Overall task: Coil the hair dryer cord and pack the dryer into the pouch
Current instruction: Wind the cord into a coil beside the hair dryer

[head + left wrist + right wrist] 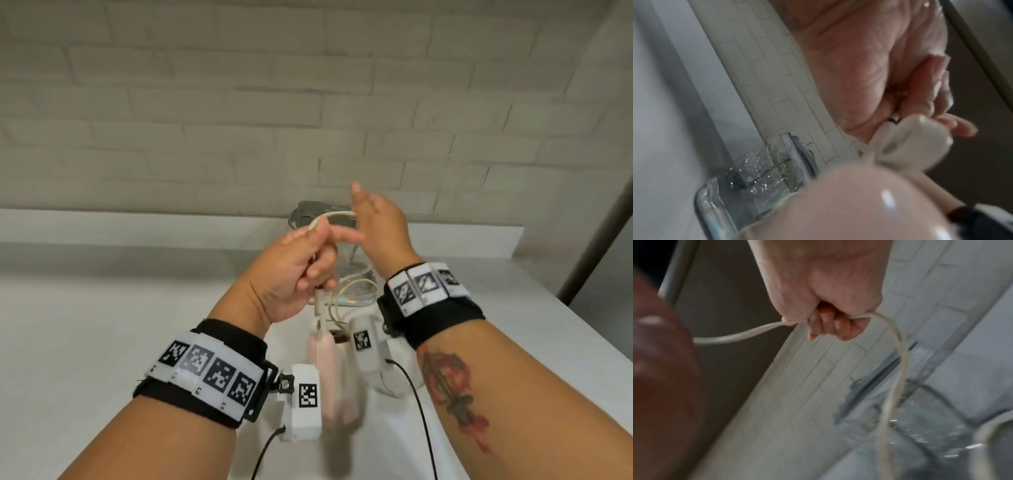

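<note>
Cord [334, 215] spans both hands — dryer [330, 370] dangling.

The pink plastic hair dryer [329, 373] hangs smeared by motion in the head view, its lower end dissolving into blur. In the left wrist view it fills the bottom edge, cut off and out of focus. The thin cream cord [892, 386] vanishes inside the right hand [824, 288], so that hand's grip on it is half hidden. The clear plastic pouch [308, 212] sits mostly behind both hands.
</note>
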